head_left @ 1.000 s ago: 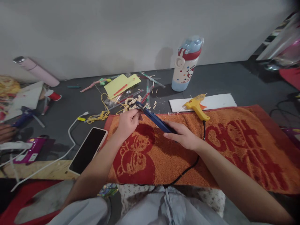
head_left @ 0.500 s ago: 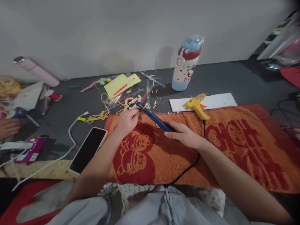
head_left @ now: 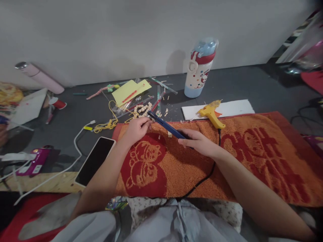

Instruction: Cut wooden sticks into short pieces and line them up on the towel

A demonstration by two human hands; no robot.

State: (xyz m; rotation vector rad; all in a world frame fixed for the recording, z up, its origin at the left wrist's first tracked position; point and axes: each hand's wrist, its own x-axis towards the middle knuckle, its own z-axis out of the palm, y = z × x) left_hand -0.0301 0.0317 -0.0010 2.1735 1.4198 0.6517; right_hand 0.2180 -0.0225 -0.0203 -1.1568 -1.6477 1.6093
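Observation:
My right hand is closed around the lower end of a long dark blue tool, whose kind I cannot make out. It slants up to the left, and its dark tip with a metallic part is beside my left hand. The fingers of my left hand are pinched together at that tip; what they hold is too small to name. Below the tool, a small pale wooden piece lies on the orange and red towel. A yellow glue gun rests partly on a white board, right of my hands.
Behind my hands lie wooden bits, yellow paper, plastic strips and yellow string. A cartoon bottle stands at the back. A phone, white cable and purple power strip are left. Another person's hand shows at the left edge.
The blue tool has tilted slightly flatter, and more of the small wooden piece beneath it shows. My hands have barely moved. The other person's hand has shifted left.

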